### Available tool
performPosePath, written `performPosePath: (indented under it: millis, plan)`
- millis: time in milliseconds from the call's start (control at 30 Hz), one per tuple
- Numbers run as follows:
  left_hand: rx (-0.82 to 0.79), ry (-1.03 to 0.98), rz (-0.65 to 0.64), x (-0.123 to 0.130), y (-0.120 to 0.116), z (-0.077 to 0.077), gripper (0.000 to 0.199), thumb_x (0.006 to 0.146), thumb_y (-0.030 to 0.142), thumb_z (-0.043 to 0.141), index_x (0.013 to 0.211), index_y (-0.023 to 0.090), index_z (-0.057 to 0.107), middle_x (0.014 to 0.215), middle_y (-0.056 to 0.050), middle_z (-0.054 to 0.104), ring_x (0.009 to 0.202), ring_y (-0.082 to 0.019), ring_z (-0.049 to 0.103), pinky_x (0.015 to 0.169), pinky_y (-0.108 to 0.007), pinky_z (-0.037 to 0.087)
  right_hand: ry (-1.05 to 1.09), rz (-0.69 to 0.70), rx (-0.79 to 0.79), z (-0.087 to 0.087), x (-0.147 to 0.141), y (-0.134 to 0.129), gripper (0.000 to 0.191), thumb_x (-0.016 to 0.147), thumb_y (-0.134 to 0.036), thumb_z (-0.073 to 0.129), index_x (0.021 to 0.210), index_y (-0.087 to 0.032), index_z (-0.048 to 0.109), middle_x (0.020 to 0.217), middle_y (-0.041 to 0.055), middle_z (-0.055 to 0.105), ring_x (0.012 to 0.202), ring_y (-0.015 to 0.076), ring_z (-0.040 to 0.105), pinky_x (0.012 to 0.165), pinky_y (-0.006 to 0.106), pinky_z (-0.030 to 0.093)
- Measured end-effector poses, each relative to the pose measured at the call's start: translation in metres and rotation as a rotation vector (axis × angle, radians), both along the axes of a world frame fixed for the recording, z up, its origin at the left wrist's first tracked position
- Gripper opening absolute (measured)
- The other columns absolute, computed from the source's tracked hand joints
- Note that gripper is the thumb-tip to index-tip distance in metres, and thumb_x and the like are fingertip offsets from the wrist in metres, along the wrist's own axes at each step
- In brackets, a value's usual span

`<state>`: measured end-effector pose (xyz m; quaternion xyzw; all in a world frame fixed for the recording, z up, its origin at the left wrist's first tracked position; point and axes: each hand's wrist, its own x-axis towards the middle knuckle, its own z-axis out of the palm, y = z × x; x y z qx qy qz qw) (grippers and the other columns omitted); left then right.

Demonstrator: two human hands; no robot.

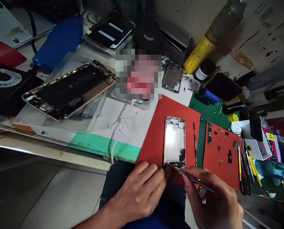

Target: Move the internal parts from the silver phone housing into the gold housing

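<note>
2 bare hands work at the near end of an opened phone shell (175, 142), which lies face-up on a red mat (153, 133) at the table's front edge. The left hand (139, 190) rests just left of the shell's near corner, fingers curled loosely, fingertips touching the mat beside the shell; it grips nothing that I can see. The right hand (213, 200), just right of and nearer than the shell, is closed on a thin metal tool (191, 178), whose tip meets the shell's near left corner.

Judging from the shell, the strip-down looks well along: the screen is off, the inside shows mostly bare bright metal, and only a few dark parts remain near its near right corner. Right of the shell lies a screwdriver (195, 143), and further right a second red mat (221, 152) holds a narrow board and small loose parts, apparently already removed. What remains seems to be the last pieces at the shell's near end.

Far left of the shell, another opened phone (69, 89) sits on a clear box. Beyond the shell stands a yellow can (199, 52).
</note>
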<state>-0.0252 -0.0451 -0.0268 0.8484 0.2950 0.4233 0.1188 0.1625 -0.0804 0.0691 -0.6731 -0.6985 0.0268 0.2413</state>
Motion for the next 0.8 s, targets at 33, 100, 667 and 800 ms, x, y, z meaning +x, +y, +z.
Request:
performPosePath:
  millis: [33,100,667,800]
  plan:
    - [0.001,0.004,0.002,0.0,0.0,0.0,0.024,0.098,-0.002,0.056,0.082,0.01,0.069,0.087,-0.01,0.072,0.082,-0.023,0.059,0.072,-0.04,0.042,-0.012,-0.016,-0.008,0.001,-0.001,0.0,0.008,0.102,-0.034,0.069,0.107,-0.03,0.072,0.09,-0.0001,0.086,0.072,0.0183,0.084,0.048,0.017,0.063]
    - [0.007,0.005,0.008,0.0,0.0,0.0,0.024,0.099,-0.001,0.055,0.083,0.011,0.069,0.088,-0.01,0.073,0.082,-0.023,0.059,0.073,-0.04,0.042,-0.026,-0.036,-0.014,0.001,-0.002,-0.001,0.008,0.101,-0.035,0.07,0.108,-0.03,0.072,0.092,-0.0001,0.086,0.073,0.0187,0.084,0.049,0.018,0.064]
    - [-0.011,-0.085,0.042,0.001,0.004,0.005,0.021,0.099,0.002,0.055,0.103,0.012,0.072,0.088,-0.008,0.074,0.081,-0.022,0.063,0.072,-0.038,0.05,-0.109,0.555,0.079,0.018,-0.001,0.036,0.017,0.098,-0.003,0.067,0.112,-0.011,0.063,0.083,0.0065,0.076,0.072,0.0173,0.07,0.064,0.034,0.059]
    - [-0.033,-0.095,0.039,0.001,0.003,0.003,0.021,0.101,0.004,0.054,0.103,0.013,0.073,0.092,-0.008,0.076,0.084,-0.023,0.065,0.077,-0.04,0.05,-0.118,0.633,0.094,0.02,-0.004,0.042,0.018,0.095,0.003,0.066,0.108,-0.008,0.063,0.074,0.0051,0.071,0.065,0.0158,0.06,0.058,0.033,0.052]
